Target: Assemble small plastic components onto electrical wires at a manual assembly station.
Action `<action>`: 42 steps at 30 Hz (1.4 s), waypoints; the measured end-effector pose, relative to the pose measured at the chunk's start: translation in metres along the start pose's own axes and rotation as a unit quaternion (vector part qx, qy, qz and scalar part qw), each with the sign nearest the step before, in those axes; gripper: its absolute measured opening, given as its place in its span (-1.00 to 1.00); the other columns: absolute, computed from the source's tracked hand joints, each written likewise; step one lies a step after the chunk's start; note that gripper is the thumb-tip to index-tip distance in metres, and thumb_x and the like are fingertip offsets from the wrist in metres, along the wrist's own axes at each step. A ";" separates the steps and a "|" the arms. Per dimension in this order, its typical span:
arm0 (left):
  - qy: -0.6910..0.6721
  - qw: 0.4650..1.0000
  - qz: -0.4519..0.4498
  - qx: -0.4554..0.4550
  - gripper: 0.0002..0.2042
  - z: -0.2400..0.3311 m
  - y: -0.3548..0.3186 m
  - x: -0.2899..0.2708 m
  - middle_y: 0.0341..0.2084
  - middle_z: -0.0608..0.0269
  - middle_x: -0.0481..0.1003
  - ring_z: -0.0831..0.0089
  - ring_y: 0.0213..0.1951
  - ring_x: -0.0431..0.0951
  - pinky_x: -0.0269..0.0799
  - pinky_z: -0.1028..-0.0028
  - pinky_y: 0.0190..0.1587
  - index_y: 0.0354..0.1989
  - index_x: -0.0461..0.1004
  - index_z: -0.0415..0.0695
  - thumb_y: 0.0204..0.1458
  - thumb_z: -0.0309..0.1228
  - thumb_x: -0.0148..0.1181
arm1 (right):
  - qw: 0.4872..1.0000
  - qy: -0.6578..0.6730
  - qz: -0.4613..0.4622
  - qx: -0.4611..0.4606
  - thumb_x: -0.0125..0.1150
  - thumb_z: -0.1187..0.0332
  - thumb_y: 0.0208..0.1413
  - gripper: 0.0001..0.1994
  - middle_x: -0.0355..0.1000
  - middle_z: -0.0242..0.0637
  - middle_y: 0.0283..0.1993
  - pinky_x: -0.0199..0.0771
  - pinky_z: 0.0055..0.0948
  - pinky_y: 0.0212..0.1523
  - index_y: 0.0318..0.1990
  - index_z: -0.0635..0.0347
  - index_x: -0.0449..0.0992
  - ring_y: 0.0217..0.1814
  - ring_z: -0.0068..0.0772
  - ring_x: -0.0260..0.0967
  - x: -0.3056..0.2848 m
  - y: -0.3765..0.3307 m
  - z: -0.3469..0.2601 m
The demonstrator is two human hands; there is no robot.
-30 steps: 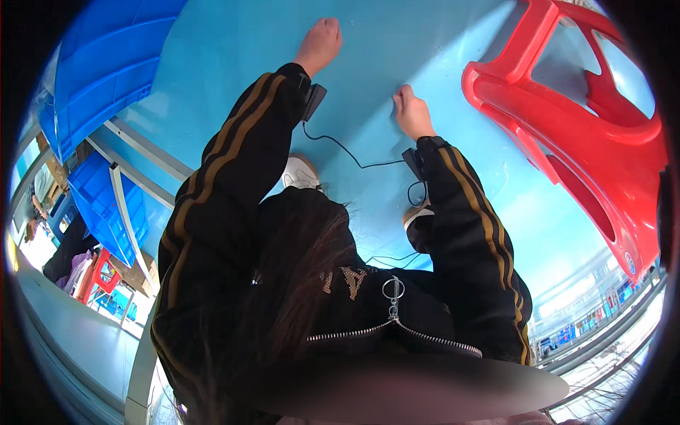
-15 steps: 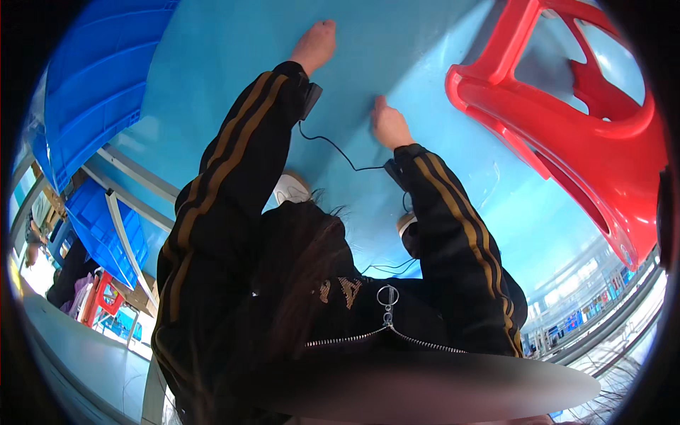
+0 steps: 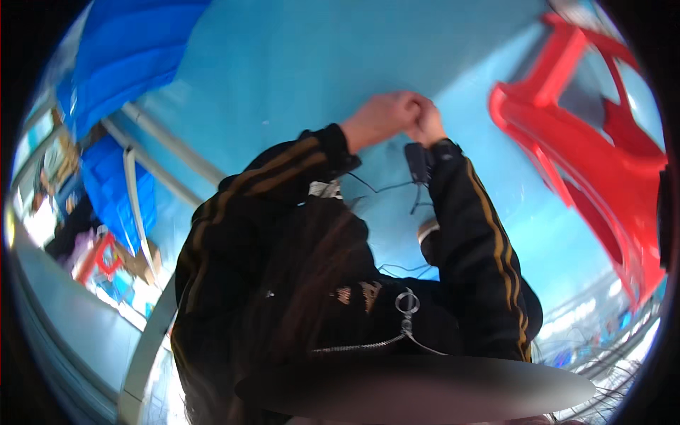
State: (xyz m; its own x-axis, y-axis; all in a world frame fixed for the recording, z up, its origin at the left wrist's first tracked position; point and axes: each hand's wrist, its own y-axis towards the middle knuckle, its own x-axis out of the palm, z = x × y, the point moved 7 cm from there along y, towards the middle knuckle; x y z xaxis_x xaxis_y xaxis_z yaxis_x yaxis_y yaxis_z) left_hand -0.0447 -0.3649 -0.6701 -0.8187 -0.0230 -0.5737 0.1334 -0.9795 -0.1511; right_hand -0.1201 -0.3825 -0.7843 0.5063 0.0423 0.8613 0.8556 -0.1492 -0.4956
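My left hand (image 3: 382,117) and my right hand (image 3: 428,125) meet above the blue floor, their fingers curled in against each other. Both look closed, and anything between the fingertips is hidden or too small to make out. A small black box (image 3: 417,163) sits at my right wrist, and from it a thin dark cable (image 3: 382,189) runs over toward the left cuff. Motion blurs the picture somewhat.
To the right stands a red plastic stool (image 3: 559,134). A large blue plastic bin (image 3: 131,53) is at the upper left, with pale metal bars (image 3: 170,152) beside it. Below my arms shows part of a shoe (image 3: 429,241) on the blue floor (image 3: 283,64).
My hands were apart and now touch. The left came down and right from farther out; the right shifted a little to the right. The whole view has swung slightly.
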 end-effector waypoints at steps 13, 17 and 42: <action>0.162 0.783 0.411 -0.438 -0.81 -0.183 -0.232 -0.081 -0.37 -0.01 0.45 0.03 -0.26 0.45 0.36 0.14 -0.23 -0.23 0.39 -0.19 -0.02 -0.45 0.15 | 0.941 -0.237 0.205 0.127 -0.05 0.33 0.21 -0.80 0.43 -0.19 -0.33 0.53 -0.26 -0.19 -0.27 0.29 0.43 -0.31 -0.34 0.42 -0.011 -0.018 0.020; 0.212 0.806 0.339 -0.436 -0.72 -0.248 -0.230 -0.048 -0.35 0.01 0.41 0.05 -0.21 0.40 0.31 0.13 -0.19 -0.22 0.35 -0.21 -0.05 -0.34 0.22 | 0.907 -0.371 0.185 0.071 -0.08 0.32 0.21 -0.79 0.40 -0.21 -0.39 0.52 -0.30 -0.21 -0.29 0.28 0.41 -0.36 -0.35 0.40 -0.009 -0.033 0.006; -0.153 0.946 0.161 -0.236 -0.90 -0.069 -0.096 -0.039 -0.52 0.30 0.49 0.55 -0.53 0.51 0.51 0.51 -0.48 -0.28 0.43 -0.20 0.06 -0.49 0.17 | 0.939 -0.249 0.224 0.075 -0.02 0.30 0.17 -0.78 0.43 -0.22 -0.48 0.56 -0.31 -0.36 -0.40 0.25 0.43 -0.44 -0.34 0.45 0.025 -0.011 0.043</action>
State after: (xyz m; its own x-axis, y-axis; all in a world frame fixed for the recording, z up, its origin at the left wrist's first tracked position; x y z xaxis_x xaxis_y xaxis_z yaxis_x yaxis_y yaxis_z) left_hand 0.0130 -0.2564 -0.6890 -0.8067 -0.4331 -0.4020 0.5792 -0.7144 -0.3927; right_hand -0.1125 -0.3370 -0.7617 0.7751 0.4708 0.4213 0.5308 -0.1236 -0.8385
